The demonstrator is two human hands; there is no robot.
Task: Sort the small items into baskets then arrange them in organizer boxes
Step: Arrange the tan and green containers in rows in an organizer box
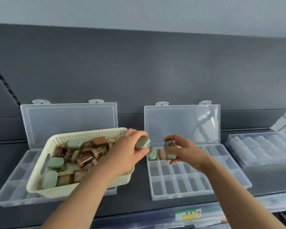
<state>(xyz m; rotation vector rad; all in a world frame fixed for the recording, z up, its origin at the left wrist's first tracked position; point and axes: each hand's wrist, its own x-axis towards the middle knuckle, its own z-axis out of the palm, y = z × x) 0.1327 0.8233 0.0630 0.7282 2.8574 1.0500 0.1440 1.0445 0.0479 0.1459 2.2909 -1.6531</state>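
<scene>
Head view: we are gripping a jar (143, 143) with a sage-green lid in our left hand (127, 152), fingers curled round it, between the cream basket (82, 136) and the clear box (180, 184). Our right hand (186, 152) is pinching a second jar (170, 150), green-lidded and mottled brown, over the box's back row.

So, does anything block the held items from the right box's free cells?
Nothing visible does. Left hand and right hand hold items by the open box; its free cells lie uncovered.
</scene>
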